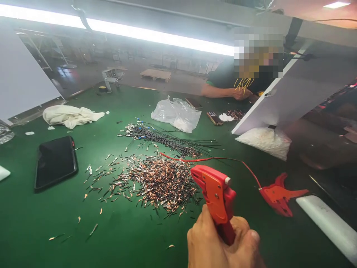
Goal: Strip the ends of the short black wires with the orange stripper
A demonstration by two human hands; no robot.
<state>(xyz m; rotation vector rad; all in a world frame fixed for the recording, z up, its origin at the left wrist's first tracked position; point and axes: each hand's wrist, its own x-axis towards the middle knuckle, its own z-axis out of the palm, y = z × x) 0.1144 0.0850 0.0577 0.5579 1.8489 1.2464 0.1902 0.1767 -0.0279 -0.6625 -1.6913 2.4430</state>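
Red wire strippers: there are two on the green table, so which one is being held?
The near red wire stripper, upright in the person's hand at the bottom of the view. The other stripper lies flat on the green table to its right, untouched.

On the table, a hand at the near edge holds a wire stripper. A pile of wire offcuts lies just left of it, a bundle of wires behind that. A second stripper lies to the right, a phone far left, a plastic bag beyond the bundle.
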